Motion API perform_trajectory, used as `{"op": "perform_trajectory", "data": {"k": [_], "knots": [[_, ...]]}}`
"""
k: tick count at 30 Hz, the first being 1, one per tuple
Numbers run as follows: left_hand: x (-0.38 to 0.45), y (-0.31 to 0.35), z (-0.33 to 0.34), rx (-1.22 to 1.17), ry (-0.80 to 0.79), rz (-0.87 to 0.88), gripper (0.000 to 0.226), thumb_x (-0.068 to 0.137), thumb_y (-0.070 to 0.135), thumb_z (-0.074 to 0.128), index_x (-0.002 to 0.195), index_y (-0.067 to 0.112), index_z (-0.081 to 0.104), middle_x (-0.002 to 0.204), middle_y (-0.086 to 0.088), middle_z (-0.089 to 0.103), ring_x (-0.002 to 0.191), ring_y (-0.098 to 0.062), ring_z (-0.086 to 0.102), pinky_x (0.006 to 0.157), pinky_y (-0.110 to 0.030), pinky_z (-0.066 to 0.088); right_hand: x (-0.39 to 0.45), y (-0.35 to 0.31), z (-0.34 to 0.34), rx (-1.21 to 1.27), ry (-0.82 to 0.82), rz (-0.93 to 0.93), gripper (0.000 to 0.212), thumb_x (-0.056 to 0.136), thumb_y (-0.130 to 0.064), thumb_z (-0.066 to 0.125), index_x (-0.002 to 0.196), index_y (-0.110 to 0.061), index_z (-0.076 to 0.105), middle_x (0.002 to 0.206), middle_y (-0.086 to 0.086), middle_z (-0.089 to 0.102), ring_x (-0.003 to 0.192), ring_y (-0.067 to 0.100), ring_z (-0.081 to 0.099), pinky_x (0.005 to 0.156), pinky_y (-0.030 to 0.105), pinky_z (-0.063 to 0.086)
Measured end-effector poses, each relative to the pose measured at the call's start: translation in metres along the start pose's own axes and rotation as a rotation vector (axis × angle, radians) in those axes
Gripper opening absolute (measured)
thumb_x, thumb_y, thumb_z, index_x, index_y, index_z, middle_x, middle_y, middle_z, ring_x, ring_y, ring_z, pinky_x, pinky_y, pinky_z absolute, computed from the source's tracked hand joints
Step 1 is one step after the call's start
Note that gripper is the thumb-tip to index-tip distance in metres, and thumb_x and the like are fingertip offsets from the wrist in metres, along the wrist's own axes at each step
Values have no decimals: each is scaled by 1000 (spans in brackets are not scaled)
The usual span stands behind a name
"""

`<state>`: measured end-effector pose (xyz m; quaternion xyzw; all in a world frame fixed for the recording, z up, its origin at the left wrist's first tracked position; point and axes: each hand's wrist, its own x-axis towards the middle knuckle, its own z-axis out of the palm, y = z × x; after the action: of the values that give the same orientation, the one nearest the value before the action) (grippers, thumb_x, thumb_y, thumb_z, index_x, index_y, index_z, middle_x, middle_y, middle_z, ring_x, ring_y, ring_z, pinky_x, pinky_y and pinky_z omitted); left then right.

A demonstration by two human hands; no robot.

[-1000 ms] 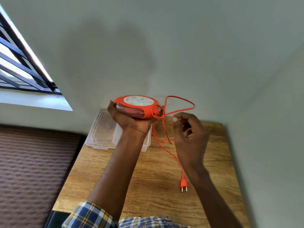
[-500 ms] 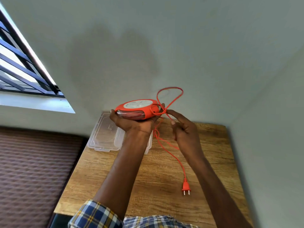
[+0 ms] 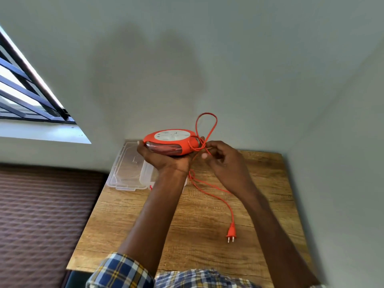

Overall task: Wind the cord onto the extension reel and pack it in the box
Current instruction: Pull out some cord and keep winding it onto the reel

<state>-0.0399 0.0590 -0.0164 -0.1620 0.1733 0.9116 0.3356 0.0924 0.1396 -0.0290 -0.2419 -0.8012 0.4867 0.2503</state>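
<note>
Left grip (image 3: 164, 157) cups the reel (image 3: 171, 142) above the table edge (image 3: 259, 153); right grip (image 3: 223, 161) pinches cord (image 3: 207, 129).

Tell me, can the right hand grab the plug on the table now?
Probably yes, once it lets go of the cord. The plug lies bare on the table below the right hand, with nothing covering it.

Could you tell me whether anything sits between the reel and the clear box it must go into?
Nothing visible does: the reel, held in the left hand, is above the open box; part of the box is hidden by the arm.
</note>
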Motion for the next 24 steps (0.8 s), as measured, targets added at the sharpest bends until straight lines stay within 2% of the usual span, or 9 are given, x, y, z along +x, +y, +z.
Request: {"op": "perform_trajectory", "data": {"k": [3,6,8,12,14,16,19,21,24], "knots": [[-4,-4,-3,27,-9,-2,90,88,79,37,152,17,54,154,-24,53,141,-51,47,118,-73,26,2,-2,7,76,65,37,15,96,-22,71,111,-26,71,64,-5,71,54,6,65,58,25,51],[-6,2,-3,7,-32,-39,91,86,77,38,151,16,54,150,-27,54,138,-55,48,115,-78,26,0,12,-8,11,44,24,33,97,-12,62,116,-36,74,56,-18,63,45,2,53,49,19,43],[-7,8,-4,-13,-13,-50,90,87,77,37,148,14,55,148,-29,54,135,-56,49,113,-77,28,-3,25,-17,-217,33,61,43,95,-10,58,119,-42,73,74,-24,70,61,0,62,58,17,41],[-9,14,-10,-15,24,-17,91,86,80,36,146,15,57,146,-30,55,132,-59,50,111,-79,30,-7,44,-35,-544,72,327,31,94,-21,59,114,-37,75,115,-6,77,110,22,69,86,31,53],[-10,13,-15,-1,35,-6,91,87,81,35,145,15,57,146,-28,56,132,-56,51,111,-79,30,-4,42,-38,-415,-33,289,30,91,-11,64,111,-31,76,113,-8,77,110,16,70,89,26,53],[-12,10,-18,17,23,-1,92,87,81,35,148,16,58,147,-24,59,133,-52,53,111,-78,30,-1,30,-31,-38,-142,216,33,90,-5,71,115,-27,73,106,-10,78,104,7,71,83,14,50],[-15,5,-18,25,9,-1,91,88,79,33,150,17,57,139,-19,63,131,-47,57,113,-75,31,-1,11,-8,435,-154,162,28,93,-4,72,120,-10,70,94,8,80,88,15,76,78,20,55],[-15,2,-17,29,7,3,90,89,78,33,150,16,57,136,-19,64,136,-47,54,114,-70,33,-1,5,1,505,-82,160,20,95,-7,71,114,-4,69,79,16,77,66,19,73,66,24,56],[-14,1,-14,29,15,16,91,89,76,37,154,13,53,149,-18,57,143,-48,48,119,-66,31,1,12,-5,437,-107,109,22,94,-9,72,116,-6,70,64,7,68,50,14,59,54,25,50]]}}
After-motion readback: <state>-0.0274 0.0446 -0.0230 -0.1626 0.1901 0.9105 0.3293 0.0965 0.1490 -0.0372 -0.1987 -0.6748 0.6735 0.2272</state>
